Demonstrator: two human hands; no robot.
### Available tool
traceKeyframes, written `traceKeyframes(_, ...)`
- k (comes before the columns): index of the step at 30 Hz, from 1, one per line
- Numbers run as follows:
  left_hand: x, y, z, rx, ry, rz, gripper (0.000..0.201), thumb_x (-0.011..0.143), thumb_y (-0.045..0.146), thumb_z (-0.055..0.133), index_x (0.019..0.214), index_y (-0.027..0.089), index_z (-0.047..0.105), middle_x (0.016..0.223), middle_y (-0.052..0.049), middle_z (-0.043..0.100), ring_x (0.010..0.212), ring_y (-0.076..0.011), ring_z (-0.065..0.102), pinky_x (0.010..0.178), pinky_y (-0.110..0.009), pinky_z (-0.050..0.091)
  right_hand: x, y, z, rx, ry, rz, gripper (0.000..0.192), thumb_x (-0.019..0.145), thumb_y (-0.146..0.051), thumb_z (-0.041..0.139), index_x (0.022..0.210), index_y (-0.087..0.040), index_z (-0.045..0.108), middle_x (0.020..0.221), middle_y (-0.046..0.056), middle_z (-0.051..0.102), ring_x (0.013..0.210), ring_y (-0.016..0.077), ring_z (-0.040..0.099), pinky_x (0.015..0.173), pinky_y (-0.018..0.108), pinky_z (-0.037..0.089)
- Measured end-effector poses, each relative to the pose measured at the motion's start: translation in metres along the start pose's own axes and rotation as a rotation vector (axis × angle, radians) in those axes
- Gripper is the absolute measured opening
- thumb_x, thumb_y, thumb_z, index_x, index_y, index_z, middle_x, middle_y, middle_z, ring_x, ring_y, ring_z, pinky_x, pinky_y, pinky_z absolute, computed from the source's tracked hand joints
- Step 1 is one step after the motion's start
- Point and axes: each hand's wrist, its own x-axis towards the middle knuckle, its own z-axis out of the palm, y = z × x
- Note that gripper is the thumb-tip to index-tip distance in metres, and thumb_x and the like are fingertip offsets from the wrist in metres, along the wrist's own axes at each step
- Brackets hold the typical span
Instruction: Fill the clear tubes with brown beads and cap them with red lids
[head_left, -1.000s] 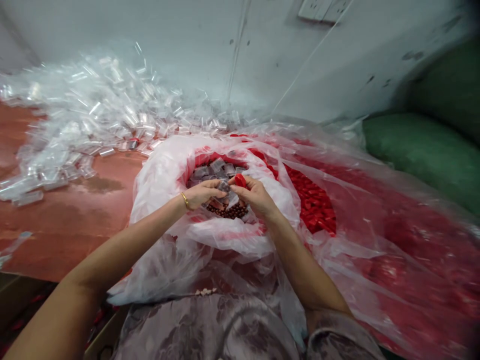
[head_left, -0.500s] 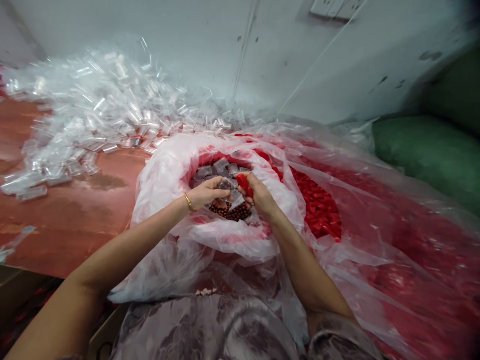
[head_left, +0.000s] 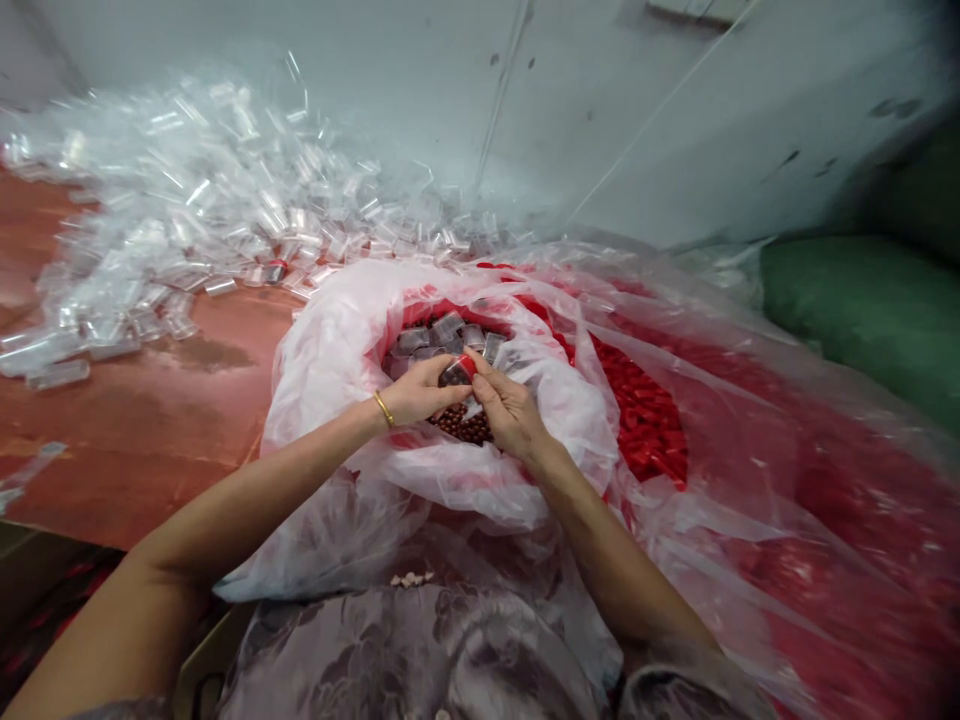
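My left hand (head_left: 421, 392) holds a small clear tube (head_left: 454, 373) filled with dark brown beads, over the mouth of a white plastic bag (head_left: 330, 345). My right hand (head_left: 508, 405) pinches a red cap (head_left: 467, 366) that sits on the tube's end. Both hands meet above loose brown beads (head_left: 465, 426) and several filled clear tubes (head_left: 442, 332) lying inside the bag. A gold bangle is on my left wrist.
A heap of empty clear tubes (head_left: 187, 220) covers the red floor (head_left: 135, 420) at the left. A large clear bag of red caps (head_left: 645, 420) lies to the right. Green sacks (head_left: 862, 310) sit at the far right, below a grey wall (head_left: 450, 90).
The red cap was apart from the tube in my right hand. Now it sits on the tube's end, and both hands have drawn together.
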Motion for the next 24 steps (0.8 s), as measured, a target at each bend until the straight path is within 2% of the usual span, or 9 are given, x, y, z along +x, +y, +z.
traceKeyframes(4, -0.001, 0.003, 0.003, 0.089, -0.013, 0.012, 0.026, 0.072, 0.030, 0.065, 0.085, 0.014, 0.050, 0.055, 0.007, 0.047, 0.049, -0.0057, 0.041, 0.049, -0.020, 0.032, 0.000, -0.002, -0.008, -0.006, -0.020, 0.030, 0.047, 0.089, -0.047, 0.044, 0.124, -0.021, 0.061, 0.119, 0.006, 0.067, 0.108, 0.0228, 0.063, 0.096, 0.040, 0.047)
traceKeyframes(7, 0.003, 0.004, 0.004, 0.136, -0.044, 0.003, 0.026, 0.073, 0.032, 0.063, 0.087, 0.013, 0.051, 0.057, 0.006, 0.050, 0.048, -0.0068, 0.044, 0.049, -0.020, 0.033, 0.005, -0.008, -0.019, -0.022, -0.008, 0.030, 0.042, 0.087, -0.050, 0.046, 0.108, -0.022, 0.070, 0.095, 0.004, 0.073, 0.092, 0.0223, 0.067, 0.081, 0.036, 0.052)
traceKeyframes(9, 0.006, 0.004, 0.004, 0.162, -0.106, -0.005, 0.027, 0.073, 0.035, 0.063, 0.085, 0.013, 0.054, 0.060, 0.004, 0.053, 0.049, -0.0073, 0.045, 0.049, -0.021, 0.033, 0.010, -0.014, -0.023, -0.029, 0.085, 0.013, 0.043, 0.087, -0.052, 0.045, 0.084, -0.021, 0.074, 0.076, 0.003, 0.071, 0.079, 0.0205, 0.067, 0.071, 0.032, 0.051)
traceKeyframes(11, 0.009, 0.004, 0.003, 0.212, -0.159, -0.001, 0.027, 0.071, 0.037, 0.064, 0.078, 0.012, 0.056, 0.058, 0.004, 0.052, 0.049, -0.0067, 0.043, 0.049, -0.020, 0.031, 0.015, -0.016, -0.021, -0.002, 0.209, 0.018, 0.047, 0.087, -0.055, 0.044, 0.066, -0.020, 0.069, 0.063, 0.003, 0.064, 0.069, 0.0177, 0.064, 0.066, 0.030, 0.049)
traceKeyframes(13, 0.010, 0.004, 0.002, 0.297, -0.192, 0.012, 0.026, 0.070, 0.038, 0.065, 0.070, 0.013, 0.055, 0.054, 0.005, 0.049, 0.048, -0.0063, 0.041, 0.048, -0.020, 0.029, 0.021, -0.017, -0.013, 0.081, 0.304, 0.069, 0.049, 0.086, -0.058, 0.042, 0.067, -0.020, 0.066, 0.059, 0.002, 0.058, 0.060, 0.0143, 0.058, 0.061, 0.027, 0.047)
traceKeyframes(15, 0.009, 0.005, 0.003, 0.422, -0.225, 0.022, 0.025, 0.070, 0.035, 0.063, 0.062, 0.015, 0.052, 0.049, 0.005, 0.048, 0.047, -0.0065, 0.040, 0.047, -0.020, 0.027, 0.026, -0.016, -0.003, 0.208, 0.323, 0.171, 0.054, 0.085, -0.064, 0.036, 0.082, -0.020, 0.067, 0.066, 0.001, 0.058, 0.054, 0.0112, 0.053, 0.054, 0.025, 0.044)
traceKeyframes(18, 0.008, 0.007, 0.007, 0.596, -0.240, 0.051, 0.023, 0.069, 0.025, 0.059, 0.053, 0.016, 0.047, 0.046, 0.005, 0.046, 0.044, -0.0069, 0.037, 0.046, -0.021, 0.025, 0.034, -0.016, 0.009, 0.379, 0.162, 0.324, 0.072, 0.085, -0.070, 0.017, 0.111, -0.021, 0.062, 0.093, 0.005, 0.064, 0.064, 0.0107, 0.059, 0.058, 0.024, 0.048)
traceKeyframes(21, 0.008, 0.007, 0.012, 0.674, -0.202, 0.069, 0.020, 0.064, 0.016, 0.057, 0.049, 0.017, 0.044, 0.045, 0.004, 0.043, 0.044, -0.0084, 0.035, 0.049, -0.024, 0.026, 0.036, -0.017, 0.012, 0.379, -0.094, 0.353, 0.081, 0.086, -0.068, 0.001, 0.138, -0.021, 0.041, 0.126, 0.009, 0.057, 0.106, 0.0169, 0.060, 0.090, 0.031, 0.048)
traceKeyframes(24, 0.007, 0.002, 0.014, 0.521, -0.119, 0.022, 0.017, 0.056, 0.013, 0.062, 0.049, 0.019, 0.047, 0.047, 0.002, 0.043, 0.050, -0.0127, 0.041, 0.057, -0.026, 0.033, 0.033, -0.016, 0.011, 0.261, -0.233, 0.284, 0.082, 0.085, -0.070, 0.006, 0.147, -0.019, 0.027, 0.149, 0.008, 0.037, 0.137, 0.0203, 0.035, 0.114, 0.041, 0.025)
